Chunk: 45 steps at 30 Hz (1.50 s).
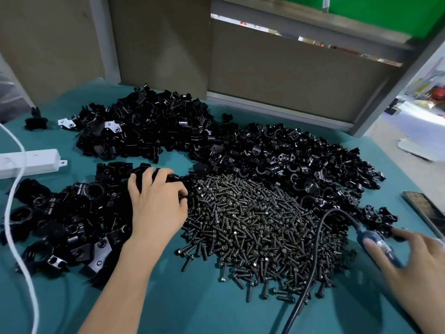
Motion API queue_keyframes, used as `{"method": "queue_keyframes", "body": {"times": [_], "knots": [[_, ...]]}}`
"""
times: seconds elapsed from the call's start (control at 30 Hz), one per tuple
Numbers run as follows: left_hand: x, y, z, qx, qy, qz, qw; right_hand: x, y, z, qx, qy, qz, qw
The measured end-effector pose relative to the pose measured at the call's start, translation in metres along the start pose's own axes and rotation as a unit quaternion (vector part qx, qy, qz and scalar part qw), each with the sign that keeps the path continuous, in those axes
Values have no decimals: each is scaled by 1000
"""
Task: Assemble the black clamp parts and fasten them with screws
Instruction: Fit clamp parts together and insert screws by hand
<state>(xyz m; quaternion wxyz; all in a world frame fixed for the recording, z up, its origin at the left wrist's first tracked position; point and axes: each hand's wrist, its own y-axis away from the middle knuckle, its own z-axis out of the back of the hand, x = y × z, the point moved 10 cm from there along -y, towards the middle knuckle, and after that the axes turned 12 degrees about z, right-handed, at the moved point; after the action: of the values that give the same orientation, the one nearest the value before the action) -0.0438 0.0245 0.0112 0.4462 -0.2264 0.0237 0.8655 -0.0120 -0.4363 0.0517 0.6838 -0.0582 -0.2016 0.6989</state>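
Observation:
A heap of dark screws (252, 225) covers the middle of the teal table (204, 309). Black clamp parts lie in piles at the back left (144, 124), at the back right (289, 160) and at the near left (67, 225). My left hand (156, 203) rests on the near-left pile's right edge. Its fingers curl round a black clamp part (172, 178). My right hand (416, 263) is at the right edge, fingers fairly straight. Its thumb lies on a blue see-through electric screwdriver (385, 251) whose black cable (313, 256) runs over the screws.
A white power strip (31, 162) and its white cord (12, 220) lie at the left edge. A dark phone (426, 210) lies at the right edge. Brown panels (277, 75) close off the back of the table. Two stray clamp parts (36, 121) sit at the far left.

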Motion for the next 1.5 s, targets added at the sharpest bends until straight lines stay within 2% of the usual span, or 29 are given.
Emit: {"method": "queue_keyframes", "body": {"times": [0.1, 0.23, 0.33, 0.43, 0.5, 0.6, 0.67, 0.7, 0.77, 0.87, 0.9, 0.97, 1.03, 1.13, 1.23, 1.33, 1.4, 1.5], "knots": [[4, -1, -4, 12, -19, 4, 1000, 64, -11, 7, -39, -104, 82, 990], [7, -2, -6, 48, -39, 1, 998, 139, -21, -5, -37, -194, 166, 966], [6, 0, 2, 37, 16, 11, 999, 183, -25, -4, -55, -244, 221, 943], [5, 1, 18, -18, 95, 9, 995, 209, -27, -4, -66, -300, 244, 920], [5, 1, 33, -57, 217, 5, 975, 219, -27, -5, -65, -336, 246, 907], [-1, 4, 46, -47, 443, -17, 895, 227, -26, -9, -49, -395, 237, 886], [-15, 11, 52, -26, 518, -55, 853, 233, -23, -19, 0, -473, 210, 856], [-24, 16, 55, -26, 519, -86, 850, 238, -20, -26, 38, -518, 192, 833], [-44, 30, 56, -46, 467, -144, 871, 246, -13, -40, 93, -563, 166, 804], [-61, 47, 46, -60, 427, -170, 886, 250, -7, -51, 86, -540, 164, 821], [-62, 49, 41, -47, 435, -156, 886, 248, -6, -56, 80, -543, 152, 822], [-60, 46, 23, 28, 479, -98, 872, 242, -7, -67, 88, -565, 116, 812], [-58, 41, 2, 126, 544, -38, 828, 235, -9, -72, 93, -574, 97, 808], [-57, 39, -26, 230, 595, 37, 769, 234, -13, -72, 104, -553, 128, 816], [-65, 41, -36, 289, 626, 48, 722, 242, -10, -72, 146, -550, 173, 804], [-64, 41, -37, 307, 680, 67, 663, 241, -13, -67, 165, -554, 193, 793], [-60, 39, -40, 310, 702, 88, 634, 228, -25, -60, 140, -531, 194, 813], [-58, 37, -45, 316, 716, 107, 614, 188, -56, -52, 59, -399, 163, 900]]}}
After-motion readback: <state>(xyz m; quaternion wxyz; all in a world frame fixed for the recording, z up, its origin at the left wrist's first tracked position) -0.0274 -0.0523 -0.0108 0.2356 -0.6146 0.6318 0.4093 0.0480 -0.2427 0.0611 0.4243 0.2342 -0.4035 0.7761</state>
